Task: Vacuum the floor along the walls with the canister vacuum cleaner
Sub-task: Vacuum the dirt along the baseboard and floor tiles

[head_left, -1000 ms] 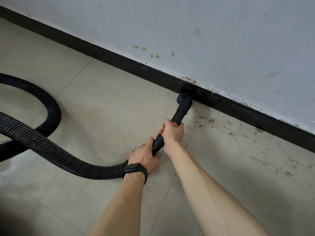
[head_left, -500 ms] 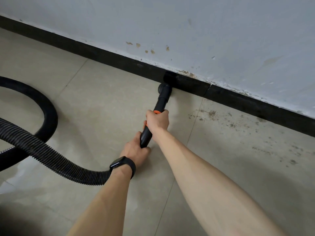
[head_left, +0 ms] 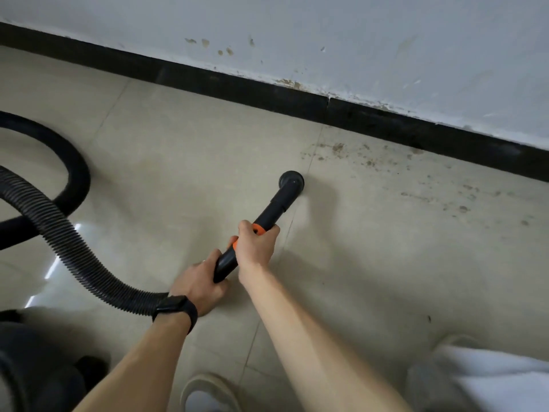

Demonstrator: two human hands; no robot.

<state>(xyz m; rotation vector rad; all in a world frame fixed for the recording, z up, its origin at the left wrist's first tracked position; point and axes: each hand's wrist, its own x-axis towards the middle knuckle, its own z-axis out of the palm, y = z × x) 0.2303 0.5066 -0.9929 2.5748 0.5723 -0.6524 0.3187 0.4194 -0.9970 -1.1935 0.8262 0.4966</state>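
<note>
Head view: left hand (head_left: 197,285) and right hand (head_left: 255,248) grip the wand (head_left: 276,206). Beyond them, specks (head_left: 338,147) dot the floor (head_left: 386,263) near the skirting (head_left: 267,93).

A black smartwatch (head_left: 175,308) is being worn on a wrist. A pale shoe (head_left: 208,392) is being cropped by the bottom edge.

A strip of tiled floor (head_left: 184,150) lay open between the nozzle (head_left: 291,181) and the black baseboard (head_left: 267,93) beyond it. Left of the nozzle, the ribbed hose (head_left: 74,248) looped across the floor. Nearer than the nozzle, the left hand (head_left: 199,285) and right hand (head_left: 257,245) gripped the wand (head_left: 271,212), filling that approach.
</note>
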